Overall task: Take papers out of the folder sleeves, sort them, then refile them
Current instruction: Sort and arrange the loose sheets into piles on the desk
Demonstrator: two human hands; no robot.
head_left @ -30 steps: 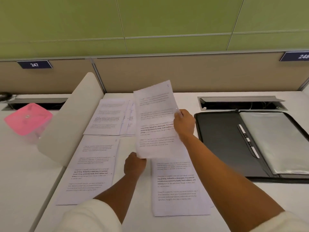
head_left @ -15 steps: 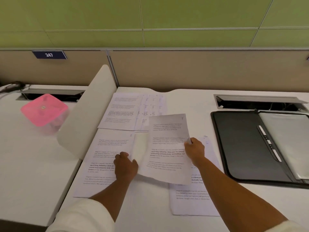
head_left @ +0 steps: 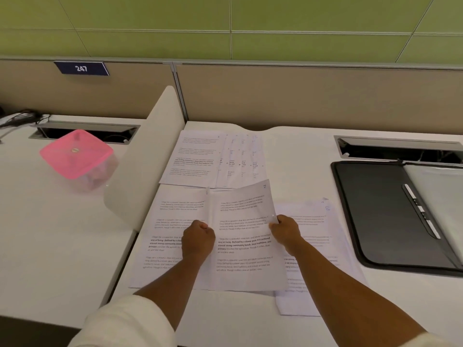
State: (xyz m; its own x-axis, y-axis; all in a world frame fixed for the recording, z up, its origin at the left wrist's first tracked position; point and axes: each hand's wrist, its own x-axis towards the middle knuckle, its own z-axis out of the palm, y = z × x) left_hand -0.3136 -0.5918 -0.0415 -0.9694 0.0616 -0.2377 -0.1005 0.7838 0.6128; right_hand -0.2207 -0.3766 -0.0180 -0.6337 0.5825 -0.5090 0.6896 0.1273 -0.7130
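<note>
Holding a printed sheet (head_left: 244,236) by both side edges, a person sorts papers at a white desk (head_left: 225,319), the page marked with a handwritten number in its top corner and lying low over the sheet on the left (head_left: 165,234), which it overlaps along one edge. Misfiling is the likeliest slip from here: the corner numbers are small and faint, and the fanned row of pages (head_left: 213,159) at the back overlaps so closely that a page set down slightly off could hide a neighbour's number. Another sheet (head_left: 313,246) lies partly beneath the held page on the right, and a sideways drag could carry it out of place. Thin paper gripped at two edges may also buckle or crease if the hands close toward each other.

The left hand (head_left: 198,236) is curled into a loose fist at the page's left edge, knuckles up; whether the paper is actually pinched inside it cannot be told. The right hand (head_left: 285,231) pinches the right edge between thumb and fingers. Both forearms reach forward, sleeves pushed back. The open black folder (head_left: 375,214), its clear sleeves (head_left: 436,196) turned to the right, waits well apart at the desk's right side.
</note>
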